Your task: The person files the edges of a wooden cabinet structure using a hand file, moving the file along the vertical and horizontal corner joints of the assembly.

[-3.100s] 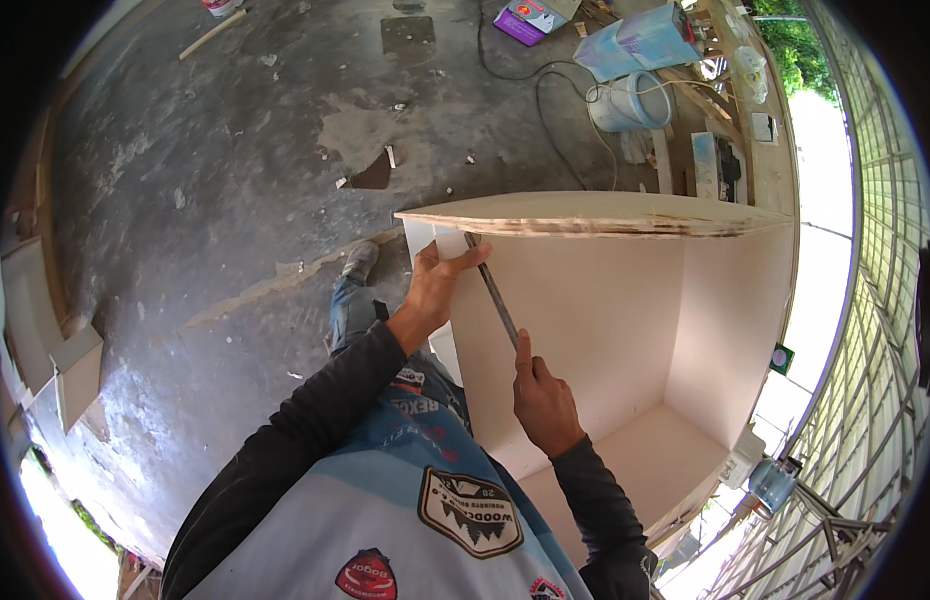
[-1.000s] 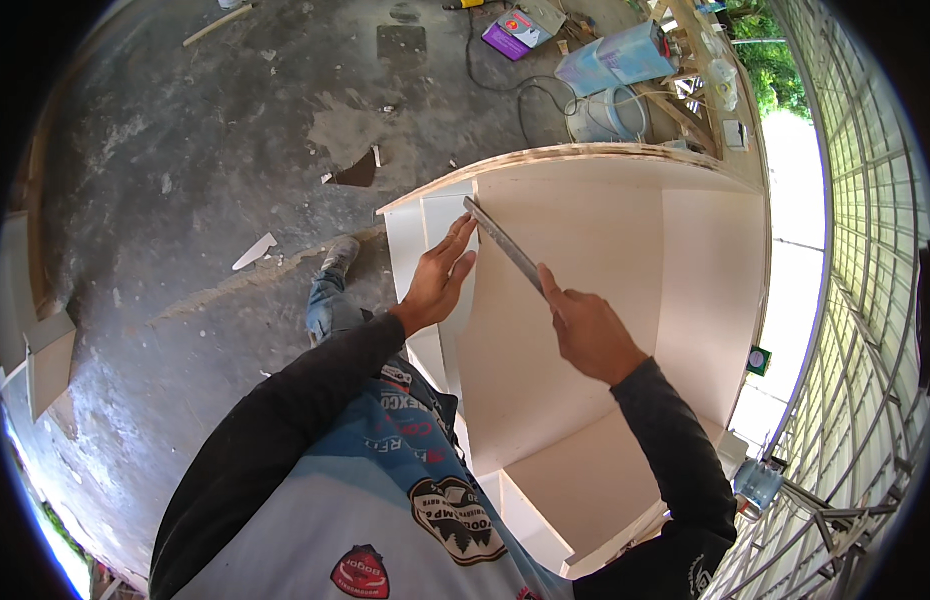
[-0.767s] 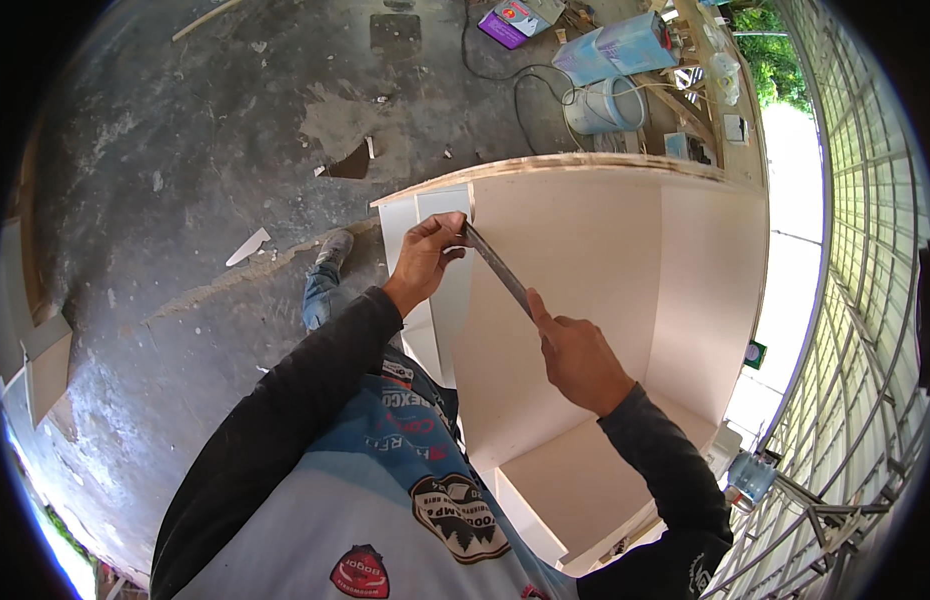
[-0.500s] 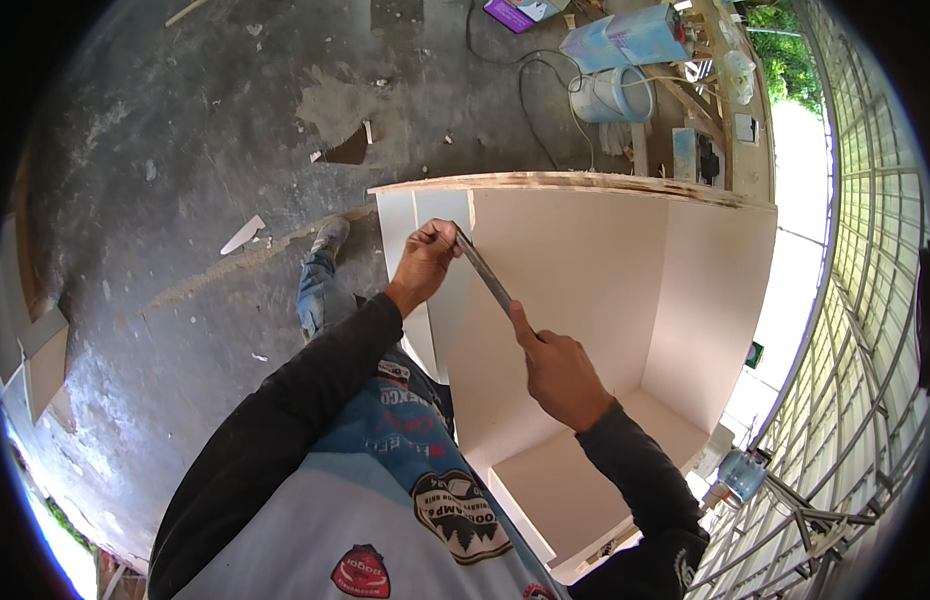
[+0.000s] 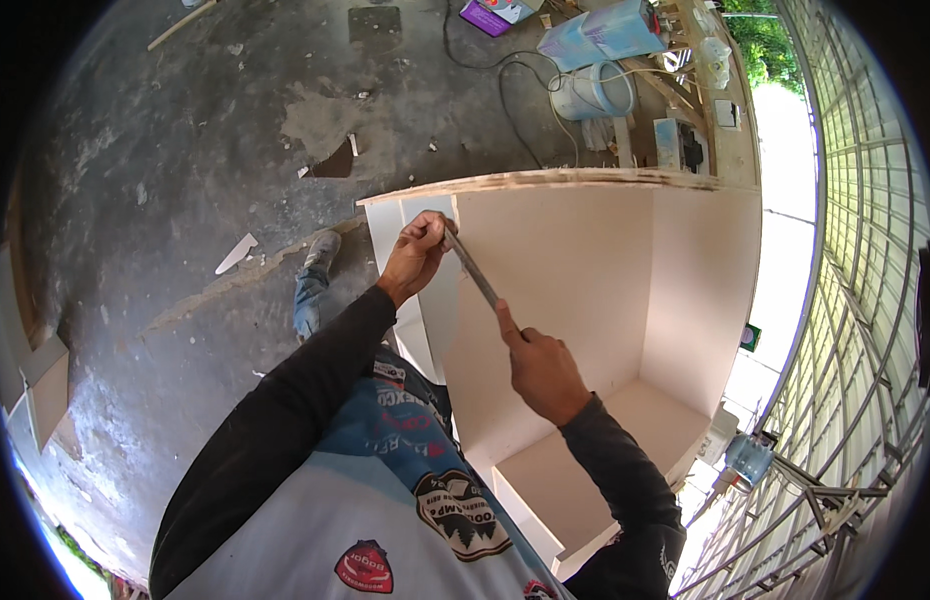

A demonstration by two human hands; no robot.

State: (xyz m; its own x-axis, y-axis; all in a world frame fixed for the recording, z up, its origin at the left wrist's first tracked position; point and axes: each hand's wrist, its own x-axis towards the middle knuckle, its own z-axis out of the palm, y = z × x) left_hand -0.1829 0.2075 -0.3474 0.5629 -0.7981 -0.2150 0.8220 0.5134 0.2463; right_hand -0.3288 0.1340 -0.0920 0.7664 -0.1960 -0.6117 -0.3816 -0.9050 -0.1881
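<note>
A long, narrow grey metal file (image 5: 472, 268) runs slantwise between my hands, above a large pale cabinet box (image 5: 550, 250). My left hand (image 5: 417, 250) pinches its far end, close to the edge of a narrow upright panel (image 5: 440, 300) on the box's left side. Around the near end is my right hand (image 5: 545, 370), with the index finger stretched along the file; the grip itself is hidden inside the fist. Whether the file touches the panel's edge, I cannot tell.
A raw wooden edge (image 5: 585, 178) borders the box at the far side. Behind it are a bucket (image 5: 593, 92), a blue carton (image 5: 605, 35) and loose cables (image 5: 510, 100). Wood scraps (image 5: 237, 254) lie on the concrete floor (image 5: 185, 180). Right of the box stands a metal grille (image 5: 865, 200).
The whole view has shifted slightly, so the box and floor things sit a bit further left. Both hands keep their hold on the file, and its slant is nearly the same.
</note>
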